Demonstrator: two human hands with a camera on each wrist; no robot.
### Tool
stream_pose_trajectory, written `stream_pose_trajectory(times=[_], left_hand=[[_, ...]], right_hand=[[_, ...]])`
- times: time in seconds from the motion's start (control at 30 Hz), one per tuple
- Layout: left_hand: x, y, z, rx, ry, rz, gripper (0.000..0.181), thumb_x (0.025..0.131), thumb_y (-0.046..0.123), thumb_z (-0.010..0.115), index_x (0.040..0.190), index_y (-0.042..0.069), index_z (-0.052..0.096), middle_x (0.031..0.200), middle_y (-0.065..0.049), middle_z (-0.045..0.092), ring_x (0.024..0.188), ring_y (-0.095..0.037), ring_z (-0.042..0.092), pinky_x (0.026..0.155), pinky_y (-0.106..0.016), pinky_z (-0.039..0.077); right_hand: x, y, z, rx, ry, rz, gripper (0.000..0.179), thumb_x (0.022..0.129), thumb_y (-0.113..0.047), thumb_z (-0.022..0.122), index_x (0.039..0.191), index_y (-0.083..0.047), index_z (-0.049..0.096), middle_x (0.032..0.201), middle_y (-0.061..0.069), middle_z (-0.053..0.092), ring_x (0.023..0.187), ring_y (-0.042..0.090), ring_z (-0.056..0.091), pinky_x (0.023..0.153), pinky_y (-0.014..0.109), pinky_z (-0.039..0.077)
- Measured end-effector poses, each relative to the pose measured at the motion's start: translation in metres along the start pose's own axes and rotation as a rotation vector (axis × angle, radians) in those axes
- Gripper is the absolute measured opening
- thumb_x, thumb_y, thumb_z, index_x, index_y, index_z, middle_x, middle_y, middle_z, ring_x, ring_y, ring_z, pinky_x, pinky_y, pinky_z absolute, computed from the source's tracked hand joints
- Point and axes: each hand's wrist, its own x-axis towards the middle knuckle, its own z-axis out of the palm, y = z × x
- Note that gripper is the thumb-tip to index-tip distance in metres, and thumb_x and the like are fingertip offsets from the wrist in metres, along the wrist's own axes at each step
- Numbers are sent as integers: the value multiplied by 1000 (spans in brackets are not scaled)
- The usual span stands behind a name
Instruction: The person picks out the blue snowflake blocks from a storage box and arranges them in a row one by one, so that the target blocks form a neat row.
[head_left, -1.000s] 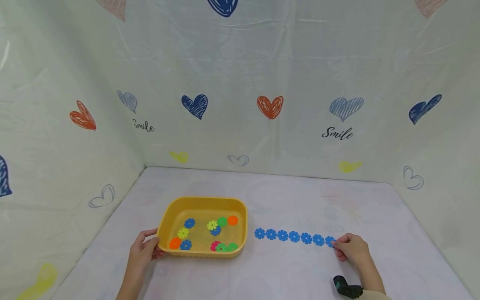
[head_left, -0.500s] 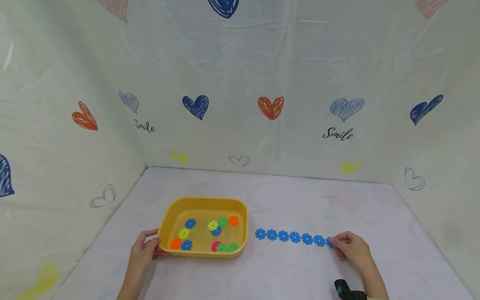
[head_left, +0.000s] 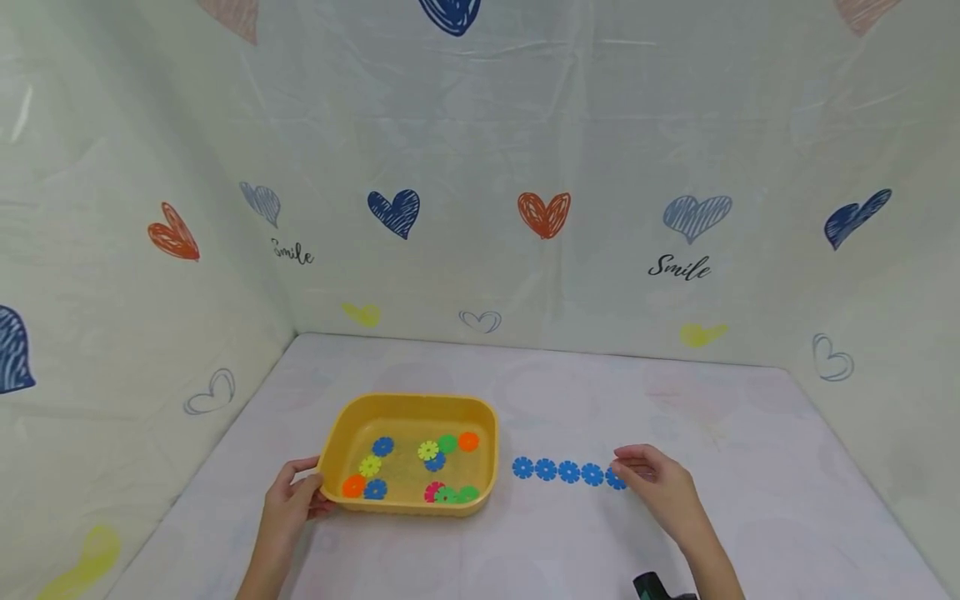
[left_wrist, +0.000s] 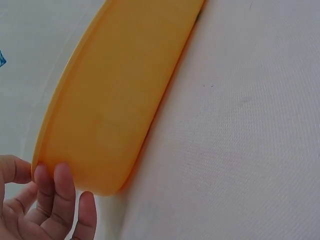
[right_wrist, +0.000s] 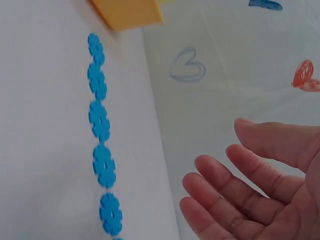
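Blue flowers, head view: We see a row of flat blue flowers (head_left: 569, 472) on the white table (head_left: 525, 550), right of the tray. It runs left to right, its right end slightly nearer us. Five show, the last partly behind fingertips.
Yellow tray, head view: The yellow tray (head_left: 405, 471) sits on the left, with rounded corners and sloping sides. We see loose pieces (head_left: 371, 466) in blue, yellow, orange, green and pink scattered inside, some overlapping.
Left hand, head view: The left hand (head_left: 288, 504) grips the tray's left side by its near corner.
Right hand, head view: The right hand (head_left: 663, 492) is over the right part of the row; we cannot tell whether it touches a flower.
Heart sheet, head view: Behind the table we see a pale sheet (head_left: 465, 267) printed with hearts.
Tray wall, left wrist view: The thumb is at the rim and fingertips press the smooth outer side, so the tray is pinched between them.
Flower petals, right wrist view: We see notched, petal-like edges and small centre holes; neighbours lie edge to edge, whether linked we cannot tell.
Right fingers, right wrist view: Thumb and fingers are apart, gently bent.
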Motion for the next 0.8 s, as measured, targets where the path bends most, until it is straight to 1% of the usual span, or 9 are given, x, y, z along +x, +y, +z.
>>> stream_pose_trajectory(times=[0.07, 0.13, 0.23, 0.27, 0.4, 0.47, 0.5, 0.63, 0.8], left_hand=[[-5, 6, 0, -8, -9, 2, 36, 93, 16, 45, 125, 1, 41, 71, 0, 66, 60, -17, 63, 58, -21, 53], [-4, 4, 0, -19, -13, 16, 36, 93, 16, 46, 124, 0, 41, 71, 0, 66, 59, -17, 62, 58, -21, 53], [5, -7, 0, -30, 0, 10, 35, 92, 18, 47, 123, 3, 43, 69, 3, 65, 58, -16, 62, 56, -19, 53], [8, -11, 0, -37, -2, 17, 36, 92, 18, 48, 124, 3, 43, 69, 2, 65, 58, -17, 62, 56, -21, 53], [17, -22, 0, -30, 14, 6, 35, 91, 18, 48, 124, 6, 43, 69, 4, 65, 58, -17, 62, 57, -21, 53], [14, -19, -1, -34, 5, 13, 36, 92, 18, 48, 125, 3, 42, 70, 1, 66, 58, -19, 62, 58, -23, 54], [12, -16, 0, -27, 10, 0, 35, 92, 18, 47, 124, 5, 43, 70, 3, 66, 59, -17, 62, 57, -21, 53], [-3, 0, 0, -25, 2, -3, 36, 92, 16, 46, 125, 1, 41, 71, 0, 66, 59, -17, 62, 57, -19, 52], [-12, 11, 0, -11, -7, 15, 37, 93, 15, 44, 126, -1, 40, 74, 0, 66, 60, -15, 61, 58, -20, 52]], right_hand=[[-3, -12, 9, 36, -3, -34, 35, 85, -28, 66, 110, -5, 62, 103, 8, 67, 95, 20, 63, 82, 31, 54], [-6, -26, 19, 74, -9, -71, 31, 84, -25, 67, 109, -7, 63, 102, 5, 68, 96, 19, 63, 83, 30, 54], [-8, -46, 36, 137, -38, -122, 28, 83, -23, 69, 107, -9, 64, 100, 2, 68, 95, 16, 63, 83, 29, 53], [-8, -52, 42, 156, -51, -135, 28, 82, -22, 69, 106, -9, 64, 100, 1, 68, 95, 15, 63, 84, 28, 53], [-8, -75, 66, 245, -116, -215, 27, 82, -23, 69, 105, -9, 64, 100, 2, 67, 94, 16, 63, 84, 29, 53], [-7, -83, 78, 277, -165, -257, 30, 83, -25, 68, 107, -6, 63, 103, 6, 67, 95, 19, 62, 85, 31, 53], [-6, -87, 84, 292, -195, -272, 32, 83, -26, 68, 107, -5, 63, 104, 7, 66, 96, 20, 62, 85, 32, 53], [-4, -100, 108, 309, -302, -291, 37, 83, -26, 68, 110, -2, 60, 108, 13, 64, 100, 24, 60, 88, 34, 52], [1, -111, 133, 277, -347, -302, 35, 84, -20, 68, 111, 0, 59, 110, 17, 61, 103, 28, 58, 90, 39, 50]])
